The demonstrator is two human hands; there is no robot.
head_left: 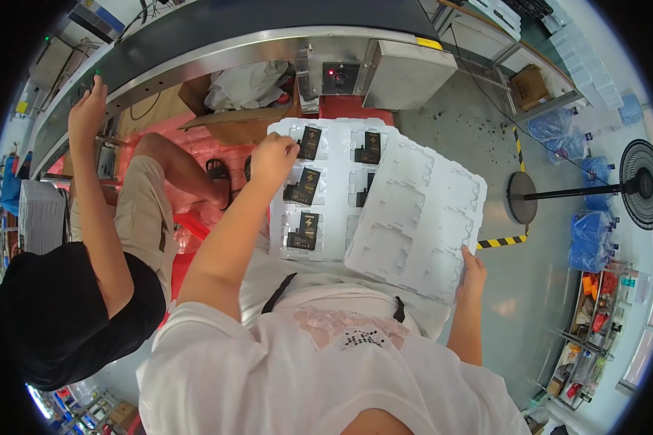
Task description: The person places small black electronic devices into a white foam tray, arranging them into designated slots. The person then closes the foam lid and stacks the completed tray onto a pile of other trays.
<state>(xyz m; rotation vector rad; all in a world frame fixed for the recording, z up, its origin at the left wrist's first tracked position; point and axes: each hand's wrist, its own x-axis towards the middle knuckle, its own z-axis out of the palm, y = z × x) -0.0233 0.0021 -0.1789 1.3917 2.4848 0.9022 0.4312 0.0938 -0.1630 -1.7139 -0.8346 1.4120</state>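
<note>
A white plastic tray (332, 210) rests over my lap, with several black flat battery packs with gold marks in its pockets. My left hand (274, 158) is at the tray's upper left, fingers drawn together beside the top-left battery pack (310, 143); whether they grip its edge is hidden. Below it lie another battery pack (302, 186) and a third battery pack (303, 231). My right hand (474, 272) grips the lower right edge of a second white tray (421, 217) with bare pockets. That tray is tilted and overlaps the right side of the first, partly covering a battery pack (363, 190).
A dark conveyor belt (283, 16) with a metal control box (409, 76) runs across the far side. A co-worker in a black top (80, 312) sits at left, one arm raised to the belt. A cardboard box (232, 125) sits under it; a standing fan (640, 181) is at right.
</note>
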